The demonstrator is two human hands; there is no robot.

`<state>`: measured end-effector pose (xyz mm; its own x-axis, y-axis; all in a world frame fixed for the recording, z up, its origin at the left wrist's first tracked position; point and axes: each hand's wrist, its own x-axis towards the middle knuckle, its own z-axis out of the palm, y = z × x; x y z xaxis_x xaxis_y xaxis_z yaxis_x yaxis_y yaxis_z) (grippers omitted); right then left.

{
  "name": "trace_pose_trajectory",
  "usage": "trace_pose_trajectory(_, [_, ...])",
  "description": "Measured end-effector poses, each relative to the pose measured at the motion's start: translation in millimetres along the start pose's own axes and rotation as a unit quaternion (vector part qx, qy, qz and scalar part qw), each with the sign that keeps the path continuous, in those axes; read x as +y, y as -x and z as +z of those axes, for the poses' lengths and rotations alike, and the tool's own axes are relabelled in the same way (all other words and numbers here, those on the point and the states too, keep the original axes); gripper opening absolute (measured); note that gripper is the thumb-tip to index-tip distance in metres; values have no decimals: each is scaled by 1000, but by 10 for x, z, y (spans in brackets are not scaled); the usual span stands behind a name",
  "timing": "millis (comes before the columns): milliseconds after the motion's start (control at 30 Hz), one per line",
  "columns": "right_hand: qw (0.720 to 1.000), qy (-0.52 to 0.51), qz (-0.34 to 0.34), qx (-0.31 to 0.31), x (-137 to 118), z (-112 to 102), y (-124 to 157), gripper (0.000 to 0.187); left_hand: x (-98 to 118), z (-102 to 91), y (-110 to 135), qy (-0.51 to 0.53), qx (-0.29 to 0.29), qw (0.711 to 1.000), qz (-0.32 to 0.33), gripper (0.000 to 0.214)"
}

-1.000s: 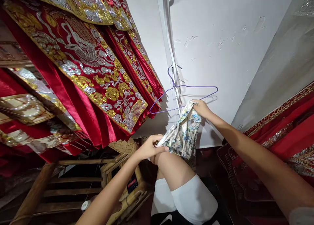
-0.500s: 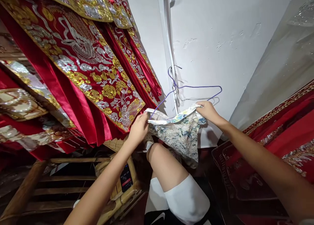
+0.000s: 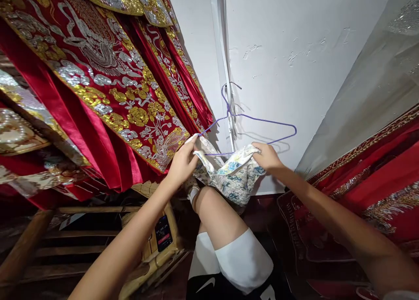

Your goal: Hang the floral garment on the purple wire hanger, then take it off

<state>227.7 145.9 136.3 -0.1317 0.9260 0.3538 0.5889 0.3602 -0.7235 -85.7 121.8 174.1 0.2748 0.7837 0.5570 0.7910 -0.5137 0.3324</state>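
A small floral garment (image 3: 233, 178), white with blue and green print, hangs between my two hands in front of the white wall. My left hand (image 3: 182, 161) is closed on its left edge, close to the left end of a purple wire hanger (image 3: 255, 119). My right hand (image 3: 267, 156) is closed on the garment's right edge, just below the hanger's bottom wire. The hanger hangs by its hook from a white pipe (image 3: 223, 64) on the wall. The cloth sags in the middle, right under the hanger.
Red robes with gold and silver embroidery (image 3: 108, 82) hang at the left, more red embroidered cloth (image 3: 376, 191) lies at the right. A bamboo chair (image 3: 98, 243) with a phone (image 3: 163, 233) on it stands lower left. My knee (image 3: 216, 213) is raised below the garment.
Both hands raised the garment from near my knee up to the hanger. My left hand moved up and left, and the cloth now bunches under the hanger's bottom wire.
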Motion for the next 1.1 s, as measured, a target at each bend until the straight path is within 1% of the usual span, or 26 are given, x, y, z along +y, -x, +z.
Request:
trace_pose_trajectory(67, [1000,-22,-4,-6,-133,119,122,7,94,60,-109,6,-2,1000,21,28])
trace_pose_trajectory(133, [1000,-19,-10,-2,-231,183,203,6,149,122,-238,5,17,999,37,40])
trace_pose_trajectory(167, [1000,-20,-10,-1,-255,188,220,6,150,150,-302,8,38,998,40,40])
trace_pose_trajectory(233, [999,-38,-5,-4,-243,158,216,6,96,192,-412,19,90,995,33,30])
trace_pose_trajectory(300, [998,-69,-8,-11,-178,111,190,6,-21,216,-489,19,129,991,-1,14])
trace_pose_trajectory(400, [994,-103,-15,-15,-78,89,166,2,-217,226,-545,-3,145,985,-92,1])
trace_pose_trajectory(467, [993,-118,-16,-17,-53,125,162,4,-285,216,-570,7,144,977,-160,5])
trace_pose_trajectory(533, [991,-131,-16,-21,-65,194,158,7,-269,198,-610,28,122,973,-193,14])
trace_pose_trajectory(600, [989,-145,-14,-24,-100,275,151,7,-192,179,-666,38,97,979,-174,23])
trace_pose_trajectory(667, [987,-161,-16,-27,-136,339,154,5,-111,164,-716,41,95,985,-135,27])
trace_pose_trajectory(700, [986,-165,-19,-30,-150,350,165,9,-85,156,-732,43,102,987,-118,27])
trace_pose_trajectory(733, [986,-164,-21,-32,-159,341,181,20,-75,148,-739,43,110,988,-102,27])
trace_pose_trajectory(800, [990,-142,-12,-19,-157,242,230,47,-94,132,-727,29,116,990,-74,29])
trace_pose_trajectory(833, [992,-125,0,-2,-144,150,253,61,-115,125,-710,17,116,991,-60,30])
trace_pose_trajectory(900, [994,-88,28,58,-92,-107,269,79,-151,116,-670,-8,106,994,-40,30])
trace_pose_trajectory(967, [989,-52,36,135,-12,-405,203,86,-154,120,-632,-25,90,995,-39,29])
trace_pose_trajectory(1033, [987,10,19,161,80,-657,39,85,-121,135,-602,-33,82,995,-49,26])
trace_pose_trajectory(1100, [985,65,5,159,163,-798,-185,81,-70,158,-574,-33,84,994,-61,25])
